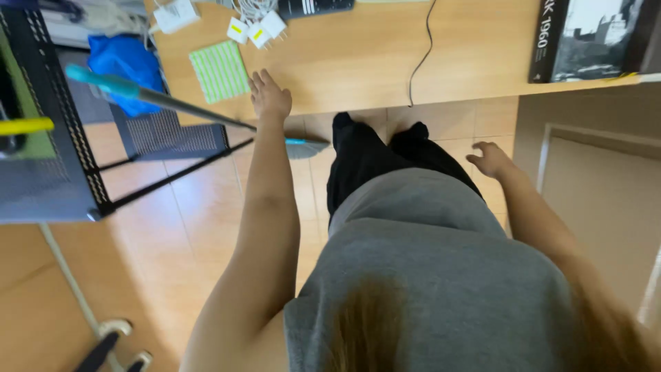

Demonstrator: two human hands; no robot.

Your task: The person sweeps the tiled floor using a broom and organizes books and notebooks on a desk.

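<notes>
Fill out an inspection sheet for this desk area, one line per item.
Surface: wooden desk, mostly bare near its edge.
Job's things: broom, grey handle with teal grip, leaning by the left hand.
Clutter: green striped cloth, white plugs, black-and-white book.
Hands: left hand flat at the desk edge; right hand empty, open, over the floor.
Cables: black cable across the desk.
Surroundings: tiled floor, black mesh rack, blue bag.

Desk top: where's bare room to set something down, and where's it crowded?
Bare wood runs from the green striped cloth right to the black cable, just ahead of the left hand. Another bare strip lies between the cable and the black book. The back left edge is crowded with white chargers. The right hand hangs off the desk.
</notes>
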